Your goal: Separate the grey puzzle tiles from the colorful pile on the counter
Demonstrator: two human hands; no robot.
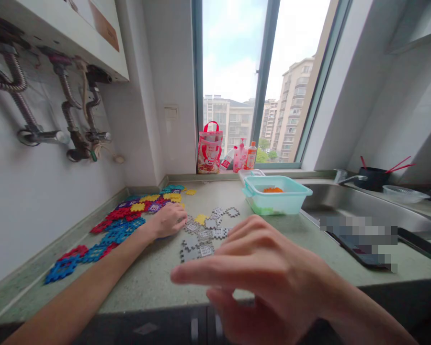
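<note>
My left hand [169,220] rests low among plastic interlocking tiles, its fingers curled downward. What lies under those fingers, if anything, is hidden. Beside it on the left spread blue tiles [117,232], red tiles [109,220] and a yellow tile [137,207]. To its right lie several grey tiles [211,223] and one yellow tile [201,219]. My right hand [266,268] hovers large in the foreground, in front of the grey tiles. Its index finger stretches left, the thumb stands apart below, and nothing shows between them.
A turquoise plastic box [290,203] with orange and green pieces inside stands back right on the counter [147,282]. Beyond it are a steel sink [366,203] and a dark, partly blurred flat object [366,249]. Bottles [241,158] and a red bag [209,155] line the window.
</note>
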